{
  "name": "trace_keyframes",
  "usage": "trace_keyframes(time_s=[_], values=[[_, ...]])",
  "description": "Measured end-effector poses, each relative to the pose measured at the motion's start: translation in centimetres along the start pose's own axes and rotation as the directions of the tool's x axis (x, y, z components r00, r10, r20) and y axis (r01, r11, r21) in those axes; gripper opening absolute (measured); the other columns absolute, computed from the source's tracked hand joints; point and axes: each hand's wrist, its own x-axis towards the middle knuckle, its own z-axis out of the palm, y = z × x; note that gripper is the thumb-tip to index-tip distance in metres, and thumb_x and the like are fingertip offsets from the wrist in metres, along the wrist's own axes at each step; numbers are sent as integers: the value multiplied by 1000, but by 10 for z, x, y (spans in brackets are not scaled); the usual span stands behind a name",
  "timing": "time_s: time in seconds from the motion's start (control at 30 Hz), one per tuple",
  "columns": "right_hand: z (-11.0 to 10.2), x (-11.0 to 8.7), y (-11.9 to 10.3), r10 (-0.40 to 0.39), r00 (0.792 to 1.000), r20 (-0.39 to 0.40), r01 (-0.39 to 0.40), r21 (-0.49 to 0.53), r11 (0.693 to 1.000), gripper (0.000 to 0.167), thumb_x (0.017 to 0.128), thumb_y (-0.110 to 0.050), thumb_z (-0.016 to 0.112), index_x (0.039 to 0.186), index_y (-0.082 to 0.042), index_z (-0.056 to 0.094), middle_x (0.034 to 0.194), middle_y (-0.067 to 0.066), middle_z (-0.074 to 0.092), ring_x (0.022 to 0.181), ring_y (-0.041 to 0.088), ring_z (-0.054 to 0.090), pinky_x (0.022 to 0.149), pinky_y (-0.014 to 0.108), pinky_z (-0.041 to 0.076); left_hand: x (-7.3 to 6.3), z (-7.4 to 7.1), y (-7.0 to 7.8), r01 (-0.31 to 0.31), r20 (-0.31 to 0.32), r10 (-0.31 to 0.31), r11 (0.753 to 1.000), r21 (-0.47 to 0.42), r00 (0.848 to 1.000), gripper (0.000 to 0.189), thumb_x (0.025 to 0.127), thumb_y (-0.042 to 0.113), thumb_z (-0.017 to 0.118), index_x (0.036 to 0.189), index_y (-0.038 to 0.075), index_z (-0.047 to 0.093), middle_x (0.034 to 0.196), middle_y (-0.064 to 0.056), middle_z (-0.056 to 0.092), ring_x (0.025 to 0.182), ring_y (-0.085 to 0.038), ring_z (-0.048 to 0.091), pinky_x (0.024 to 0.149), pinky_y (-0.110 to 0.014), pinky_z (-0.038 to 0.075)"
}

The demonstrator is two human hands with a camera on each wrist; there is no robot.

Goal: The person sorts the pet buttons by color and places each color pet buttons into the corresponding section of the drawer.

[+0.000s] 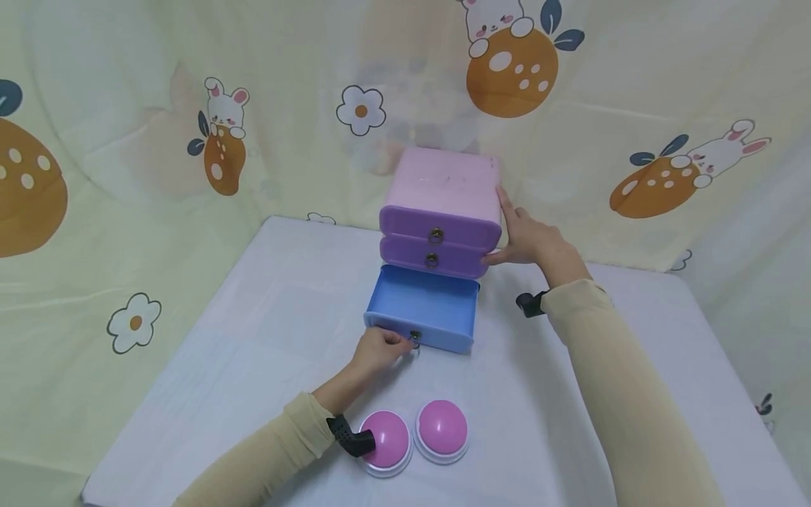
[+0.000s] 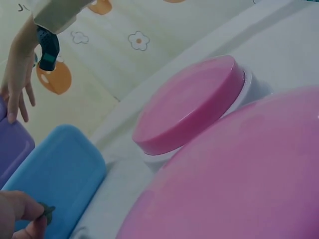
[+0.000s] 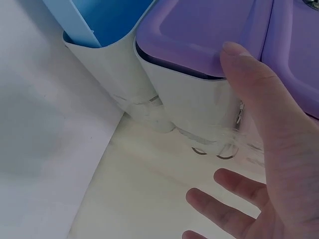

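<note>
A small chest of drawers (image 1: 447, 182) with a pink top stands at the back of the table. Its lowest drawer (image 1: 443, 339), blue, is pulled out, and no contents show inside. My left hand (image 1: 379, 349) pinches the small metal ring pull (image 2: 48, 211) on that drawer's front between thumb and fingers. At the chest's right side is my right hand (image 1: 529, 241), its thumb touching the edge of the middle purple drawer (image 3: 194, 37). The other fingers reach back along the side, spread and fairly straight. The upper purple drawer (image 1: 405, 224) is closed too.
Two pink dome buttons on white bases, a left one (image 1: 394, 436) and a right one (image 1: 443, 427), sit in front of the drawer, near my left forearm. Behind the white-covered table (image 1: 272, 303) hangs a printed curtain (image 1: 285, 141), close to the chest's back.
</note>
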Motion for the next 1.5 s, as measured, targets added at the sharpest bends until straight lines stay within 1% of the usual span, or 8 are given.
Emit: trace_keyframes(time_s=[0.3,0.6,0.67,0.8,0.97,1.23,1.33,1.5], values=[[0,-2,2,2,1000,-6,-2,3,1000,136,65,-62,76,134,-44,-40,157,24,6,136,52,24,98,75,24,2,0,-5,-28,20,28,1000,-11,999,22,84,27,69,89,5,73,86,-6,69,73,-13,56,60,-22,46],[2,0,2,-6,1000,-6,6,12,1000,136,65,-63,76,134,-44,-40,157,24,7,136,52,24,99,76,23,-7,-9,-10,-204,76,195,968,145,978,19,85,21,65,98,8,71,91,-5,67,80,-14,56,68,-25,48],[3,1,2,-8,1000,-9,8,13,1000,136,65,-63,76,134,-44,-39,157,24,7,136,52,25,98,76,23,-12,-13,-12,-301,126,279,927,223,952,19,86,21,64,101,11,70,95,-4,66,86,-14,57,74,-28,50],[1,-1,1,-6,1000,-11,6,10,1000,136,65,-62,76,135,-43,-39,157,25,7,135,53,25,98,75,25,-27,-24,-10,-473,261,398,797,376,879,28,87,31,64,111,16,66,110,-1,61,103,-15,56,89,-34,49],[1,-3,1,-2,1000,-10,2,13,1000,135,66,-61,76,136,-42,-38,157,25,7,135,53,24,99,75,25,-54,-37,-1,-574,418,406,680,456,813,49,83,47,67,125,22,59,122,3,55,112,-11,52,96,-32,48],[3,-1,0,9,1000,-1,-9,19,1000,135,66,-60,76,135,-43,-38,157,25,6,136,53,23,98,75,25,-96,-45,5,-717,608,386,460,525,693,68,75,50,74,134,29,50,132,1,49,116,-14,50,82,-30,53],[2,0,0,5,1000,-6,-5,11,1000,136,66,-60,77,136,-42,-38,157,25,7,136,53,24,98,75,25,-106,-41,6,-737,635,380,418,531,673,67,74,48,75,133,31,49,135,-1,49,118,-16,49,78,-29,54],[2,0,1,4,1000,-4,-4,7,1000,135,66,-61,76,136,-42,-39,156,26,7,135,54,25,98,75,25,-113,-33,6,-735,648,350,370,567,676,67,74,46,76,133,32,48,135,0,49,120,-15,47,77,-30,54]])
